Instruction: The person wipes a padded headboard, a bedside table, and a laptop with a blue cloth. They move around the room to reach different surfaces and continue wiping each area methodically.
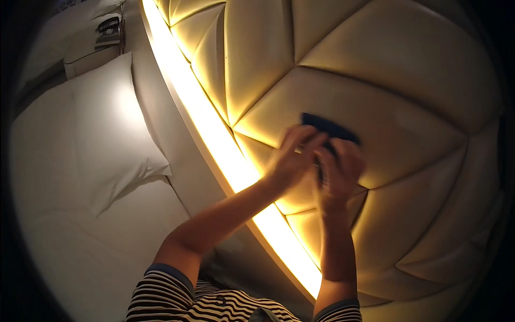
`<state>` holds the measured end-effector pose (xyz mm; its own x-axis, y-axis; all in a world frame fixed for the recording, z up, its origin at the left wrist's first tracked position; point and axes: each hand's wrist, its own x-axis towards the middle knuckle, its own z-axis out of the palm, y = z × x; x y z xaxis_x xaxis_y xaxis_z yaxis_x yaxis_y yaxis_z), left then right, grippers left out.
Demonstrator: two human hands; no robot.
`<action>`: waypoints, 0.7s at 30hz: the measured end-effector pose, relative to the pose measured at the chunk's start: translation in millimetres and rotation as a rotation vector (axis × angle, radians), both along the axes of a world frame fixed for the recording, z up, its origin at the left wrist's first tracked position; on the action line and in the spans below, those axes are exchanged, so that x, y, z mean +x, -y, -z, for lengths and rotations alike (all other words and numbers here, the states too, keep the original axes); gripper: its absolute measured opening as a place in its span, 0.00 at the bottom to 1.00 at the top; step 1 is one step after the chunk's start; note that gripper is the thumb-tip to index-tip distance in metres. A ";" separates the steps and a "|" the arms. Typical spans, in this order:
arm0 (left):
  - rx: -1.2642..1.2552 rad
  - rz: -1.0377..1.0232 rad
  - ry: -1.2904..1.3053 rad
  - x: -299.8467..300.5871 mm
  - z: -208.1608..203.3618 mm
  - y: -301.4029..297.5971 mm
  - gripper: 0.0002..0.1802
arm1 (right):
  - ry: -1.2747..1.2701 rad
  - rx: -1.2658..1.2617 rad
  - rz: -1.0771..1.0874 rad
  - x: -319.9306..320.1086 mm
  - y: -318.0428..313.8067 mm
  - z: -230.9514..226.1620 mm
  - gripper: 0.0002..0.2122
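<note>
Two striped sleeves (214, 303) sit nearest to me at the bottom edge, and my bare forearms run up from them toward the wall. My left hand (292, 158) reaches across from the left, fingers stretched forward and close together, their tips pressing on the lower edge of a dark blue cloth (328, 129). My right hand (338, 172) is right beside it, touching it, fingers curled and closed around the same cloth from below, so both hands are clamped on it together. That cloth lies flat against the padded headboard (386, 80), on one of the big cream panels just above the spot where several seams meet, and only its upper part peeks out past my fingertips. Under my wrists runs a bright strip of light (214, 139), glowing yellow along the lower border of the padding and curving from top left to bottom centre. Left of that strip is a plain pale ledge, then the bed with its white sheet (70, 231) spreading out below. One white pillow (102, 129) rests on the sheet, its top end near the ledge. Farthest off, in the top left corner, a bedside table (88, 51) stands with a small dark thing on it that I cannot make out.
</note>
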<state>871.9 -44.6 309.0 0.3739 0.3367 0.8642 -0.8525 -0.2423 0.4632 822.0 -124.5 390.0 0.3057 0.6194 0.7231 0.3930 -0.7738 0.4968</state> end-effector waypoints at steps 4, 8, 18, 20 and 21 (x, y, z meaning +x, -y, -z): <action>-0.002 0.095 0.133 -6.5 -39.4 8.8 0.28 | 0.119 0.044 0.110 -15.8 -2.9 -20.2 0.05; -0.022 -0.028 -0.012 15.8 -6.7 -16.5 0.23 | 0.048 0.008 0.009 20.6 -19.6 10.5 0.09; -0.183 -0.037 -0.293 48.2 58.0 -54.4 0.19 | -0.124 -0.135 -0.143 83.7 -63.6 68.0 0.09; -0.149 -0.086 -0.217 44.2 39.6 -48.4 0.19 | -0.088 -0.080 -0.142 76.0 -58.1 49.1 0.08; -0.127 -0.076 -0.218 41.4 25.6 -44.9 0.21 | -0.070 -0.056 -0.136 68.7 -53.3 34.6 0.08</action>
